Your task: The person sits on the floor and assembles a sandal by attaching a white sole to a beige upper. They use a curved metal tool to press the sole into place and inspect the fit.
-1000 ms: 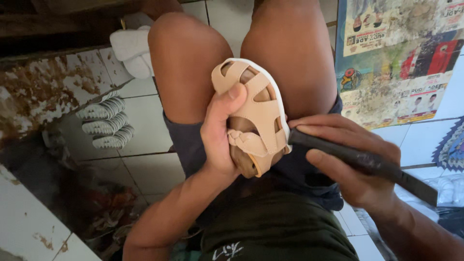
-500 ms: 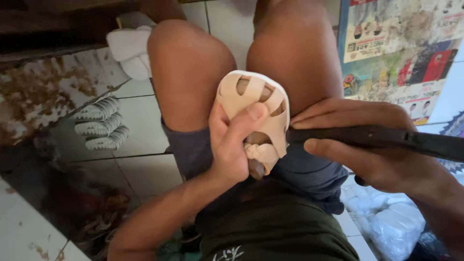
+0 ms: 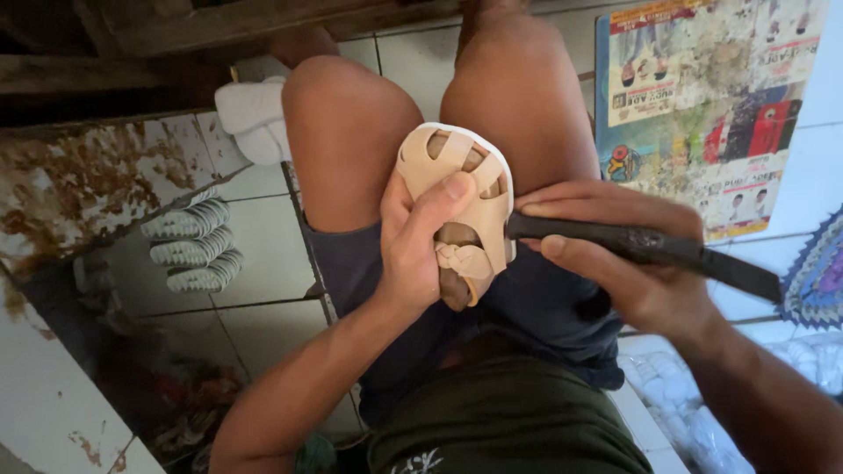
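Gripping beige sandal [image 3: 470, 197], left hand [image 3: 413, 250]; right hand [image 3: 628, 263] clenching dark tool [image 3: 650, 250] at sandal edge.

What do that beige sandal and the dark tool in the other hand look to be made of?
The sandal looks like leather or a synthetic imitation: matte beige straps, woven and plaited, on a white rim that may be rubber or foam. The tool has a dark, dull, slightly textured handle, perhaps wood or plastic, narrowing to a flat dark end that might be metal.
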`<state>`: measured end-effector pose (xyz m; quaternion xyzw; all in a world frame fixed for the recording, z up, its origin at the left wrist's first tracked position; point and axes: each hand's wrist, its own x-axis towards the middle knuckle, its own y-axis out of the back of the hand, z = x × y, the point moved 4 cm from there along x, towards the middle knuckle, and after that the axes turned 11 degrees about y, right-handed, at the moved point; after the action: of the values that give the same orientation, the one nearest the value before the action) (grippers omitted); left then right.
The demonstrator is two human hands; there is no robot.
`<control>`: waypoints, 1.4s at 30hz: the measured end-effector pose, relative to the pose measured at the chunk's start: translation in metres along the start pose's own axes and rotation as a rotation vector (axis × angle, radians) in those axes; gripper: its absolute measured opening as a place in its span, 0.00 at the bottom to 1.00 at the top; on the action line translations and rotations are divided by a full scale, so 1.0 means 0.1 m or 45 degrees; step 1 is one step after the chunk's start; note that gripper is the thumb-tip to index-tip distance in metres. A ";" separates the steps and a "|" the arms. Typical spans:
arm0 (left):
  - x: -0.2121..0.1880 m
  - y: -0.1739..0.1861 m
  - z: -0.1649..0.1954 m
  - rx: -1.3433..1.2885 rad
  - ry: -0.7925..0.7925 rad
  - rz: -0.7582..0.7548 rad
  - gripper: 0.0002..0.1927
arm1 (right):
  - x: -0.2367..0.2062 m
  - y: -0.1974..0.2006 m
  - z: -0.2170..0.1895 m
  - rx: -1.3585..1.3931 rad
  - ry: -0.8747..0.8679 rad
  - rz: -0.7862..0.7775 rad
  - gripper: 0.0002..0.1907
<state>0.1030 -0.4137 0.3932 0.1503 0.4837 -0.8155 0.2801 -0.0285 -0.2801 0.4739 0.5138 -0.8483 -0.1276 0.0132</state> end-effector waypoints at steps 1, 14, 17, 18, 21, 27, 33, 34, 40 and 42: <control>0.02 0.01 0.01 0.064 -0.012 0.031 0.16 | 0.03 0.03 0.01 -0.103 0.079 -0.081 0.12; -0.04 -0.09 0.05 -0.135 0.088 -0.028 0.18 | -0.67 0.10 -0.07 -0.309 0.004 0.105 0.15; -0.04 -0.09 0.04 -0.126 0.058 -0.097 0.18 | -0.91 0.07 0.05 -0.519 -0.029 0.289 0.15; -0.04 -0.10 0.03 -0.128 0.044 -0.140 0.18 | -0.90 0.02 0.13 -0.514 -0.025 0.322 0.15; -0.05 -0.12 0.02 -0.121 0.055 -0.170 0.19 | -0.68 -0.04 0.26 -0.686 0.079 0.430 0.16; -0.08 -0.19 0.03 -0.095 0.073 -0.124 0.19 | -0.15 0.54 0.22 0.009 0.298 0.497 0.13; -0.06 -0.13 0.01 -0.120 0.103 -0.044 0.19 | -0.50 0.43 0.13 0.502 0.031 0.424 0.15; -0.07 -0.10 0.01 -0.116 0.090 -0.013 0.19 | -0.51 0.28 0.17 0.541 -0.017 0.383 0.16; -0.04 -0.01 -0.01 -0.115 0.059 -0.064 0.19 | -0.38 -0.12 0.15 0.113 0.000 0.173 0.17; -0.02 0.02 -0.01 -0.073 0.036 -0.022 0.18 | -0.32 -0.12 0.14 0.317 -0.116 0.235 0.15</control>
<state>0.1060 -0.4131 0.3928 0.1495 0.5119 -0.8016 0.2703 -0.0048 -0.2542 0.4608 0.4249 -0.9009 -0.0430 -0.0775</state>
